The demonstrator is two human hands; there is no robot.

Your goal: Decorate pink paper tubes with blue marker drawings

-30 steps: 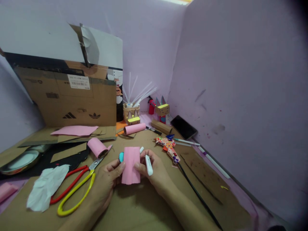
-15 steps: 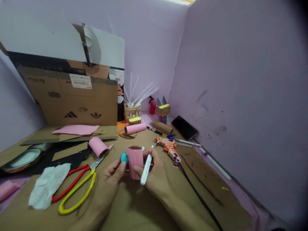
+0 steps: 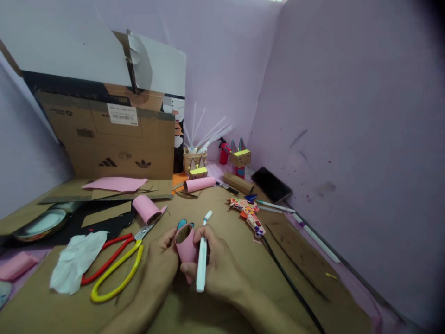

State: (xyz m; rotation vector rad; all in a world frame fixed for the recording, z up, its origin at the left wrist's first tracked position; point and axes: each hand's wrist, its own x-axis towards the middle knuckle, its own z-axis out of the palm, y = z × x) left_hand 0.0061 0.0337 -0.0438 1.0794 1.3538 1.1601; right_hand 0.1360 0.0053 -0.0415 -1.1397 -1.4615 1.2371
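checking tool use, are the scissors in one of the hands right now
No, the scissors lie on the table left of the left hand, untouched.

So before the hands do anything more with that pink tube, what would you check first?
1. Pink paper-covered tube gripped by both hands: ok; left hand and right hand are both on it.
2. White marker secure in the right hand: ok.
3. Marker capped: cannot tell.
4. Tube's open end visible: ok, it faces up toward the camera.
5. Scissors away from the hands: ok, they lie to the left on the cardboard.
6. Teal piece behind the tube attached: cannot tell.
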